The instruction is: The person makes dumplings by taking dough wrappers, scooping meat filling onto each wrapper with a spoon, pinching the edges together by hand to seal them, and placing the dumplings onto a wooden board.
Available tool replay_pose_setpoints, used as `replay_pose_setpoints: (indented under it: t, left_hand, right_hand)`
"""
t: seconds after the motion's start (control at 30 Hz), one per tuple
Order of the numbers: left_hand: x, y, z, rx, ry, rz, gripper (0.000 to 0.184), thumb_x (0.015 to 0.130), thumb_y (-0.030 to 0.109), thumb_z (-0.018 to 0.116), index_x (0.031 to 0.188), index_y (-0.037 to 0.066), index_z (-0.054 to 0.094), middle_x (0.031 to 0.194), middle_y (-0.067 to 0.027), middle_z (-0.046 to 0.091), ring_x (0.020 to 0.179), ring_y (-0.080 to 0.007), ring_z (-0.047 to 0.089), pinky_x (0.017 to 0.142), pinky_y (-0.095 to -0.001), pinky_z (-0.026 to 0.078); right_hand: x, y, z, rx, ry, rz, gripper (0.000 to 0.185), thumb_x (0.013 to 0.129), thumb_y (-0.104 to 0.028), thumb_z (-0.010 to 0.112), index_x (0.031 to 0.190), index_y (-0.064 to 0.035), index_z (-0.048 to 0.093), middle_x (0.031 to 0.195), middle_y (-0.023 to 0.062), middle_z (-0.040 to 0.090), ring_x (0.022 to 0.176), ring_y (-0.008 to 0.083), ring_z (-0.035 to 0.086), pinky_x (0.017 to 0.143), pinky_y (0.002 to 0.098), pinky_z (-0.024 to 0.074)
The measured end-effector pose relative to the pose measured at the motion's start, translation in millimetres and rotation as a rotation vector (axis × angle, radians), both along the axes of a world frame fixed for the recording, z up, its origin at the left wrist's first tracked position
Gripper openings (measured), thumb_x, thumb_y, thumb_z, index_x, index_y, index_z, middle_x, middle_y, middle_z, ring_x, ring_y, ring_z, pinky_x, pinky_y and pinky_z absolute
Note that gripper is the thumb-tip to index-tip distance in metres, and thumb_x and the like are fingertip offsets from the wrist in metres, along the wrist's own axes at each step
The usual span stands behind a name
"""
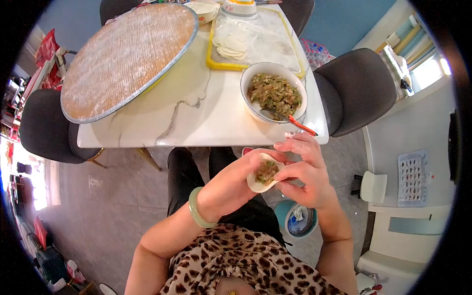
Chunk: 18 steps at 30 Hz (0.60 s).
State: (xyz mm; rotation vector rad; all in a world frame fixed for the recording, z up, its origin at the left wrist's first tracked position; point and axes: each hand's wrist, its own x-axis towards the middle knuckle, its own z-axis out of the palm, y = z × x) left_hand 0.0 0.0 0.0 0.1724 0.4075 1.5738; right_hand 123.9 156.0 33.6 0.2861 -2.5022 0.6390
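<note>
The wrapper w/ filling is on the near side of the bowl, off the table. The left hand is curled around it, prob. b/c soft dough needs support; the right hand has thumb and finger clamped on its rim, I think to control the edge. From the bowl, a utensil's red handle points toward the person, likely for quick reach. Left of the bowl lies the round board, floured prob. vs. sticking. Beyond the bowl, the yellow-rimmed tray keeps stacked dough rounds flat.
</note>
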Motion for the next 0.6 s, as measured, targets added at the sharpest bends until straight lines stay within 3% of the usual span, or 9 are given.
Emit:
replay_pose_setpoints:
  t: [0.07,0.1,0.17,0.27,0.6]
  left_hand:
    - [-2.7,-4.8,-0.7,0.211,0.216,-0.077,0.061,0.086,0.029,0.068,0.132,0.001,0.038,0.119,-0.0057,0.050,0.116,-0.0151,0.048,0.101,-0.0315,0.036]
    - [-4.1,-3.5,0.2,0.228,0.194,-0.070,0.061,0.086,0.029,0.068,0.132,0.001,0.038,0.119,-0.0057,0.050,0.116,-0.0151,0.048,0.101,-0.0315,0.036]
    - [-11.1,-8.5,11.2,0.229,0.481,-0.057,0.056,0.085,0.015,0.068,0.130,0.001,0.040,0.117,-0.0054,0.051,0.112,-0.0128,0.049,0.097,-0.0307,0.040]
    - [-14.3,-10.8,8.5,0.234,0.590,-0.070,0.053,0.083,0.008,0.067,0.129,-0.001,0.042,0.118,-0.0057,0.051,0.109,-0.0115,0.050,0.093,-0.0292,0.042]
    - [-25.2,-16.3,4.5,0.215,1.001,-0.017,0.048,0.085,0.005,0.059,0.130,-0.002,0.043,0.112,-0.0061,0.055,0.103,-0.0105,0.051,0.091,-0.0272,0.043]
  right_hand:
    - [-1.5,-5.4,7.5,-0.100,-0.005,0.005,0.026,0.064,-0.012,0.078,0.086,-0.0143,0.065,0.122,0.0075,0.057,0.117,0.0321,0.048,0.098,0.0463,0.0365]
    - [-3.7,-4.5,12.8,-0.084,-0.028,0.007,0.026,0.064,-0.012,0.078,0.086,-0.0143,0.065,0.122,0.0075,0.057,0.117,0.0321,0.048,0.098,0.0463,0.0365]
    - [-10.7,-8.4,14.9,-0.078,-0.023,0.007,0.025,0.064,-0.010,0.077,0.085,-0.0139,0.064,0.120,0.0068,0.058,0.116,0.0321,0.049,0.097,0.0452,0.0372]
    - [-17.6,-15.0,16.1,-0.037,-0.012,-0.021,0.025,0.063,-0.010,0.077,0.084,-0.0136,0.064,0.119,0.0069,0.059,0.115,0.0319,0.050,0.096,0.0447,0.0377]
    - [-31.3,-20.4,16.4,-0.084,-0.057,-0.003,0.030,0.065,-0.008,0.075,0.092,-0.0141,0.063,0.121,0.0080,0.056,0.112,0.0305,0.051,0.095,0.0443,0.0385]
